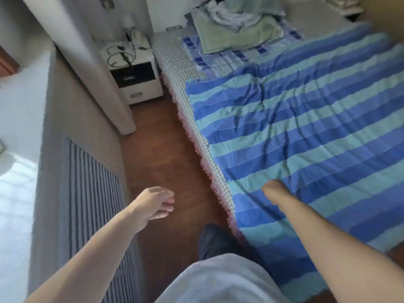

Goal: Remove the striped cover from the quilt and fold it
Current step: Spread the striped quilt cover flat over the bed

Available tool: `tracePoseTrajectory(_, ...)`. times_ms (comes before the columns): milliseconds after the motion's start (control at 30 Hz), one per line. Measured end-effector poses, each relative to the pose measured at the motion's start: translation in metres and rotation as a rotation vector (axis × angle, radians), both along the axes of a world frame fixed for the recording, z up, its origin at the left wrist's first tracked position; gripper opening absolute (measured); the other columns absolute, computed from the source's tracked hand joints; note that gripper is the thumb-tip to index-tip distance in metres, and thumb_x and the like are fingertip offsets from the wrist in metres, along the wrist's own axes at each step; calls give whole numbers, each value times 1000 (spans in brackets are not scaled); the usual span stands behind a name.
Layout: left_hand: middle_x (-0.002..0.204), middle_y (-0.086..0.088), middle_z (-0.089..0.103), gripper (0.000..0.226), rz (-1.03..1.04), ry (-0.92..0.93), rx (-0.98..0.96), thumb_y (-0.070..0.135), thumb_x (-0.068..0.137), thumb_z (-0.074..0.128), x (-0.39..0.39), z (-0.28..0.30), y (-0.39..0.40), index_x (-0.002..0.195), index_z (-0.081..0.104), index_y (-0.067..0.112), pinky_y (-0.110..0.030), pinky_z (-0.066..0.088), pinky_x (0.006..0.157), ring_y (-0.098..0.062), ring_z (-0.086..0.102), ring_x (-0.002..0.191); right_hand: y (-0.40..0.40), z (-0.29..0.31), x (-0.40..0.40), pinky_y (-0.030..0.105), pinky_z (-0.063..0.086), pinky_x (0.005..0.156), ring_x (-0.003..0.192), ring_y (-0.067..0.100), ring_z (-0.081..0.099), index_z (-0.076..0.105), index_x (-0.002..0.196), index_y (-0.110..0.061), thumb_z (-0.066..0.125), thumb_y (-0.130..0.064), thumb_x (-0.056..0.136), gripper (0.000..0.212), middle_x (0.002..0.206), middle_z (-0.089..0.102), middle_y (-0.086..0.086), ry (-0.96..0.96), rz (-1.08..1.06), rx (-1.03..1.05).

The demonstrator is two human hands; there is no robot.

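Observation:
The striped cover [306, 132], in blue and teal bands, lies spread flat over the bed and fills the right half of the view. My right hand [274, 191] is over the cover near the bed's left edge; its fingers point away from the camera and are foreshortened, so their shape is hidden. My left hand [156, 203] hangs over the wooden floor to the left of the bed, fingers loosely curled, holding nothing. Whether the quilt is inside the cover does not show.
A green blanket and crumpled cloths [238, 27] sit at the head of the bed on a blue checked sheet [209, 60]. A white nightstand [135, 77] with cables stands at the far left of the bed. A narrow wooden floor strip [161, 154] runs between the bed and a radiator cover [91, 193].

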State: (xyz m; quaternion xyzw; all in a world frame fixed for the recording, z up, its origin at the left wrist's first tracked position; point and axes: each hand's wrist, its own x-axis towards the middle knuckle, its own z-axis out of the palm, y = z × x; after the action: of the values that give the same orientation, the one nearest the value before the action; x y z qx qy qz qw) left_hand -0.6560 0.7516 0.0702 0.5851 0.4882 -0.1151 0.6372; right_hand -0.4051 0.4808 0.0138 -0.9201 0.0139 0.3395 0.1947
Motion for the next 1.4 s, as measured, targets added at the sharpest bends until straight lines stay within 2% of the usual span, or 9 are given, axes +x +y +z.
tracePoseTrajectory(200,99,-10,75,15,-93,9,10,19,97,59,82,-25,99,104,71,11,-35,57,73,-23,71,79,64,-31,57,22,24,50,53,19,34,38,67,-12,44,0,89,26,62,38,6,41,-121,-8)
tracePoseTrajectory(500,87,-8,68,19,-165,170,29,13,100,50,218,-43,243,101,67,8,-25,49,56,-18,63,63,222,-43,187,33,45,66,75,28,53,53,82,-9,46,-6,90,11,80,52,13,147,-220,100)
tracePoseTrajectory(667,99,-9,73,13,-444,276,190,17,99,55,324,-88,310,97,68,14,-42,60,84,-23,70,84,280,-50,254,28,35,59,69,22,42,41,68,-20,47,-1,89,29,74,41,6,187,-283,189)
tracePoseTrajectory(800,134,-3,62,33,-979,219,507,34,104,44,465,-150,366,128,61,19,-29,49,83,-16,62,103,315,-103,313,28,48,72,82,23,54,44,77,-27,51,-10,96,26,95,54,6,184,-386,205)
tracePoseTrajectory(933,144,-18,50,47,-1027,54,836,35,103,44,676,-224,427,142,47,8,-41,41,102,-36,51,128,350,-172,366,11,34,45,59,4,44,47,85,-30,52,-12,94,21,80,47,-10,70,-507,183)
tracePoseTrajectory(1000,133,-27,51,38,-1017,45,1029,24,101,45,758,-256,459,133,53,4,-48,45,99,-46,52,119,368,-204,375,15,40,49,66,14,55,57,109,-26,55,-11,93,23,87,56,-6,22,-537,140)
tracePoseTrajectory(1133,137,-21,50,38,-1169,146,990,30,103,41,837,-299,486,135,52,13,-52,47,99,-44,53,119,388,-242,355,36,41,101,120,31,55,53,135,-9,58,-4,91,45,131,56,11,-20,-501,33)
tracePoseTrajectory(1267,91,-7,70,27,-1275,-99,629,48,94,58,799,-284,479,110,55,26,-37,56,62,-23,69,72,403,-243,333,43,42,100,113,41,55,60,124,2,61,7,83,41,120,61,24,-199,-621,-64)
tracePoseTrajectory(1400,58,3,57,36,-940,-167,902,66,81,55,751,-244,586,82,54,29,-25,36,37,-11,55,46,403,-225,310,47,44,85,100,44,56,65,108,4,53,1,84,26,106,60,27,-264,-651,-275)
